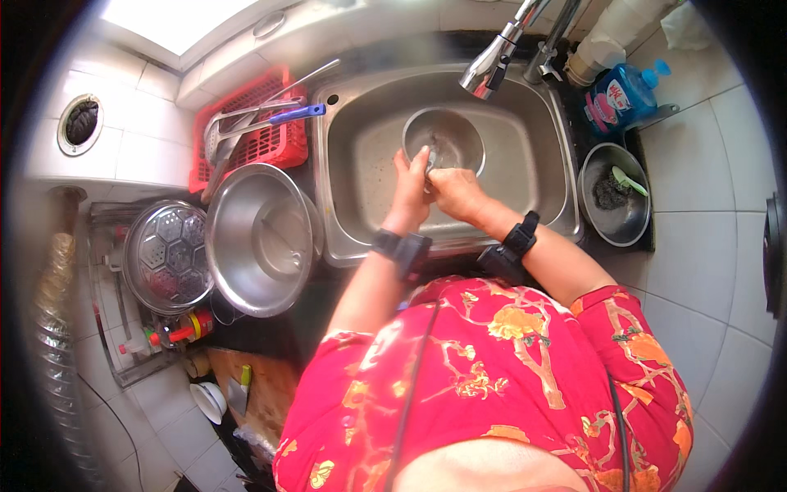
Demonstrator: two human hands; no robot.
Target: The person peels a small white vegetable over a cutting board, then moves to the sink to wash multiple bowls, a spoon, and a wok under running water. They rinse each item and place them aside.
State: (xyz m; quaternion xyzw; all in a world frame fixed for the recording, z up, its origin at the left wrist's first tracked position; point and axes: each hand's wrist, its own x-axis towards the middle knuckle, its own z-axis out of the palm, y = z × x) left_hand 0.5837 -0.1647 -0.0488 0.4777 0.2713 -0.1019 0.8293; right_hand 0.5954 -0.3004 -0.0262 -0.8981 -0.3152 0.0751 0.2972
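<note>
A round metal bowl (458,132) sits in the stainless steel sink (369,184), with what looks like water in it. Both hands meet at the bowl's near left edge. My left hand (411,184) is upright, thumb raised, beside a small shiny, pale thing too blurred to name. My right hand (458,192) has its fingers curled against the left one, at the bowl's rim. Whether either hand grips the small thing or the rim is hidden by the fingers. The chrome faucet spray head (492,61) hangs beyond the bowl, to the right.
Left of the sink stand a large metal basin (237,240), a red plastic basket (295,138) with utensils, and a perforated steamer tray (175,246). On the right are a blue detergent bottle (630,92) and a metal bowl (590,206) holding a dark scouring pad and green-handled tool.
</note>
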